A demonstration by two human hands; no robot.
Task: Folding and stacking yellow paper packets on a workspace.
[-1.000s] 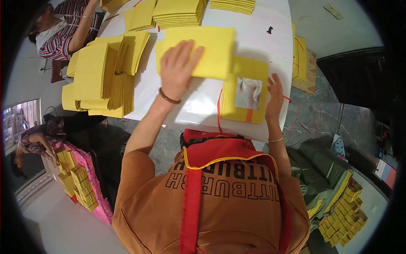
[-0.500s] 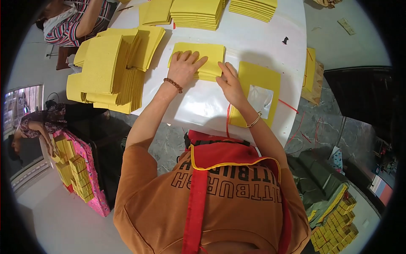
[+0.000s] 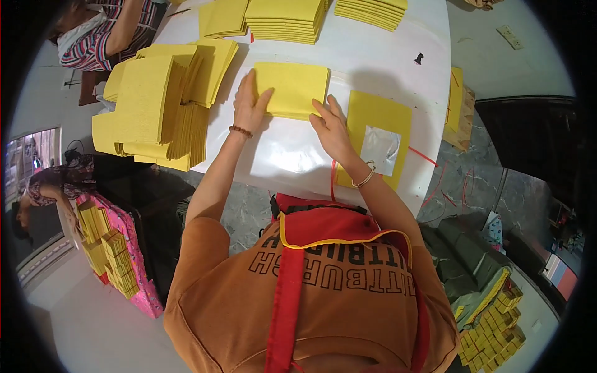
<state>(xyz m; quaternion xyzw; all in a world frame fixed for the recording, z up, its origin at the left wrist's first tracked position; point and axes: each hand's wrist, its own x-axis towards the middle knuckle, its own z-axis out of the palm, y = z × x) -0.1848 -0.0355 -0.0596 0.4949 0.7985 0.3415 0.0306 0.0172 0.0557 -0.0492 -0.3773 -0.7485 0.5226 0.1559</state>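
Observation:
A small stack of yellow folded papers (image 3: 291, 89) lies on the white table in front of me. My left hand (image 3: 249, 109) is at its left side, fingers along that edge and thumb at the near left corner. At the near right corner, my right hand (image 3: 333, 132) has its fingertips and thumb against the edge. Together the two hands clasp the stack from both sides. To the right, partly under my right wrist, is a larger yellow sheet (image 3: 379, 109) with a shiny silvery-white rectangle (image 3: 380, 149) on it.
Tall piles of yellow papers (image 3: 146, 99) stand at the table's left, with more stacks (image 3: 283, 22) along the far side. A person in a striped sleeve (image 3: 93, 46) is at the far left; another handles papers on a pink-edged surface (image 3: 146, 283). Red strings (image 3: 423, 155) lie at right.
My left hand has slid from the top of the stack to its left edge, uncovering the upper sheet. My right hand has shifted slightly down and left, still at the right corner.

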